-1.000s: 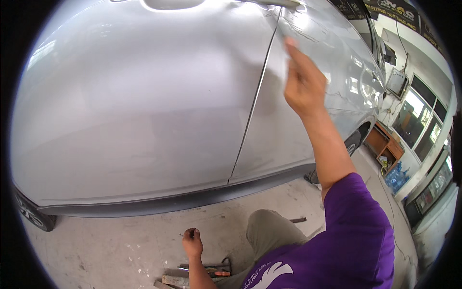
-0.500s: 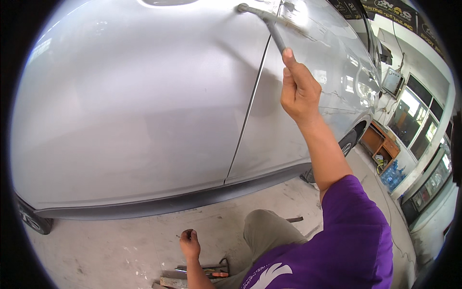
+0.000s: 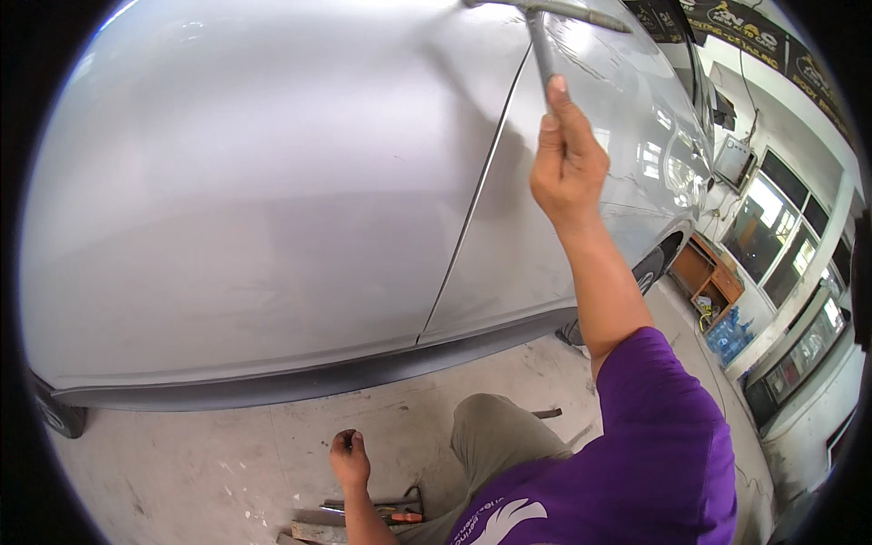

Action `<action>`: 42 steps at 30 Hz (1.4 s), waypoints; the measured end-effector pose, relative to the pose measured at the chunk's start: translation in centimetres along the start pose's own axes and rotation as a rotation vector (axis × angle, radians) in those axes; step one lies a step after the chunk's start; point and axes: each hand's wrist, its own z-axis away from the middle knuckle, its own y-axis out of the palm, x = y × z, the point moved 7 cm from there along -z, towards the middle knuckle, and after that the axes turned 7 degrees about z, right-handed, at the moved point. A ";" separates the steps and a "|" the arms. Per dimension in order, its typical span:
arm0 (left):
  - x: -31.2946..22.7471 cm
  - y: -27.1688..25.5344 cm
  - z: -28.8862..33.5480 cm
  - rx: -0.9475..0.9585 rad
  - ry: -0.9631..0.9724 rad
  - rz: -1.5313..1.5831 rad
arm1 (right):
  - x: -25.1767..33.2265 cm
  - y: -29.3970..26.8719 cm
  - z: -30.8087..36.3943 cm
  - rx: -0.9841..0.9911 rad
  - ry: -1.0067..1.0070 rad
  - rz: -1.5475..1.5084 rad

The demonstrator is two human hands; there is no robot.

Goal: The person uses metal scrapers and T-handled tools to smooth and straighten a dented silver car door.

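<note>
My right hand [image 3: 569, 168] is raised and closed around the grey handle of a body hammer [image 3: 542, 53]. The hammer's long, narrow head lies across the upper part of the silver car side [image 3: 300, 173], near the seam between two panels. Whether the head touches the metal I cannot tell. Wrinkled, creased metal shows on the panel right of the seam. Low down, my left hand [image 3: 351, 460] is held above the floor with its fingers curled together. What they hold, if anything, is hidden.
Beside my left forearm lie an orange-handled tool [image 3: 404, 518], a dark hooked bar [image 3: 415, 496] and a wooden block [image 3: 318, 532]. A dark side skirt [image 3: 272, 388] runs along the car's lower edge. At the right stand a wooden desk [image 3: 704, 277] and blue water bottles [image 3: 729, 339].
The hammer has swung upward, its head now partly past the top edge of the view. My left hand keeps its curled pose, and the whole view has shifted a little.
</note>
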 end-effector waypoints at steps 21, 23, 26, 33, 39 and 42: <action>-1.7 -1.1 0.4 -0.013 -0.014 -0.054 | -3.6 -2.8 0.4 -0.065 0.161 -0.028; -2.1 -0.7 0.5 -0.009 -0.018 -0.063 | -3.7 -3.0 0.2 -0.075 0.109 -0.029; -1.7 -0.5 0.1 0.007 -0.002 0.002 | -3.5 -2.1 -0.1 -0.008 0.102 -0.035; -0.8 0.0 0.0 0.012 -0.079 -0.010 | -3.3 -2.9 -0.4 0.007 0.068 -0.027; -0.5 -0.3 -0.1 0.000 -0.071 -0.030 | -3.5 -2.9 -0.7 -0.014 0.085 -0.011; -0.8 0.1 -0.4 0.020 -0.081 -0.026 | -3.6 -4.1 -0.9 -0.090 0.123 -0.077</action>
